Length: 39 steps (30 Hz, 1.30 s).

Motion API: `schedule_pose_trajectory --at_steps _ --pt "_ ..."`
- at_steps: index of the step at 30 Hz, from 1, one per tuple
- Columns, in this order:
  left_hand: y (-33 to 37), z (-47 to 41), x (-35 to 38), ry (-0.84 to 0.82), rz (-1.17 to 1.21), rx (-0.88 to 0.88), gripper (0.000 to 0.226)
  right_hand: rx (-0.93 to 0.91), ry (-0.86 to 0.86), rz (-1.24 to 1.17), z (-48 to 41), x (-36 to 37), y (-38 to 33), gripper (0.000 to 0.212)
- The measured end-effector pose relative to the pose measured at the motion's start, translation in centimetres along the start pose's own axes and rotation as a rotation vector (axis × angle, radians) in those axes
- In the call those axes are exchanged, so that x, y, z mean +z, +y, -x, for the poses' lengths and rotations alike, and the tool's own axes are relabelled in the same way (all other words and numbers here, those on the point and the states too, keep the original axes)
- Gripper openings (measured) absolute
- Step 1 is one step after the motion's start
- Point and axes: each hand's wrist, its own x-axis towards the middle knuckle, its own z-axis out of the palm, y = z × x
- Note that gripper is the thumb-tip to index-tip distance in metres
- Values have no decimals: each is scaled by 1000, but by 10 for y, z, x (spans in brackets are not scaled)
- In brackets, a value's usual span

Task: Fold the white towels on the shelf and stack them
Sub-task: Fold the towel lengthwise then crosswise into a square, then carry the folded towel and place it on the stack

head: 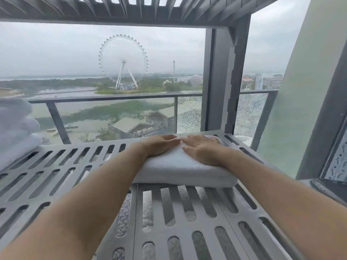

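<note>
A folded white towel [180,170] lies on the grey slotted shelf [56,171], right of centre. My left hand [159,145] rests flat on the towel's top left part, fingers pointing right. My right hand [202,149] lies flat on its top right part, fingers pointing left. The fingertips of both hands nearly meet over the towel's far edge. Neither hand grips anything. A pile of unfolded white towels [16,126] sits at the shelf's far left, partly cut off by the frame edge.
Another slotted shelf [131,8] runs overhead. A grey upright post [225,72] stands behind the towel at the right. More white fabric [148,209] shows through the slots on the level below. A balcony railing [112,98] lies beyond the window.
</note>
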Motion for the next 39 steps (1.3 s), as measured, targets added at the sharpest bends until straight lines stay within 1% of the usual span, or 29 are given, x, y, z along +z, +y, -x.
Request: schedule_pose_trajectory --at_steps 4,8,10,11,12,13,14,15,16,17,18,19,20,21,22,23,24,26,28,30,32,34,35,37,39 --pt "5 1 0 -8 46 -14 46 -52 -2 -54 4 -3 4 55" --pt "3 7 3 40 32 -17 45 -103 -17 -85 5 -6 10 54" --pt "3 12 6 61 11 -27 44 -104 24 -226 10 -6 11 49" --pt "6 14 6 78 -44 -29 45 -102 69 -328 13 -6 12 45" --pt "9 18 7 128 -137 -29 45 -99 132 -434 16 -5 12 40" --pt "12 24 7 244 -253 -8 44 -95 209 -529 20 -5 12 35" --pt "16 31 7 431 -355 66 43 -88 292 -594 23 -5 12 31" --pt "22 40 7 611 -426 193 39 -88 372 -623 27 -6 11 29" --pt "29 50 6 727 -457 346 32 -108 445 -612 30 -6 11 26" --pt "34 60 5 716 -442 482 24 -149 510 -566 33 -7 10 22" --pt "37 71 3 601 -414 567 18 -199 567 -502 35 -8 9 17" --pt "39 82 3 451 -406 583 21 -242 618 -432 37 -8 7 11" --pt "40 92 6 325 -436 555 31 -264 660 -363 39 -8 5 7" --pt "38 100 9 249 -498 531 45 -263 692 -304 40 -7 3 4" --pt "35 107 12 225 -579 519 59 -246 714 -260 40 -6 0 4" --pt "32 112 15 225 -653 520 69 -220 719 -230 40 -6 -1 5" --pt "31 115 18 227 -698 510 73 -195 704 -209 41 -7 -3 8" --pt "35 116 20 215 -725 442 75 -172 653 -189 42 -8 -5 13" --pt "43 111 24 203 -779 367 69 -179 601 -162 46 -12 -9 17" --pt "52 104 27 242 -883 317 59 -209 531 -114 54 -16 -14 24" --pt "59 104 24 275 -954 259 53 -255 371 -105 66 -21 -21 40" --pt "62 110 16 298 -910 191 41 -304 190 -99 82 -25 -28 52" --pt "63 116 13 309 -853 152 37 -320 153 -67 91 -25 -31 48" --pt "66 131 8 358 -811 126 34 -312 193 51 108 -22 -41 39" --pt "68 148 8 409 -829 122 34 -271 296 184 121 -13 -54 43"
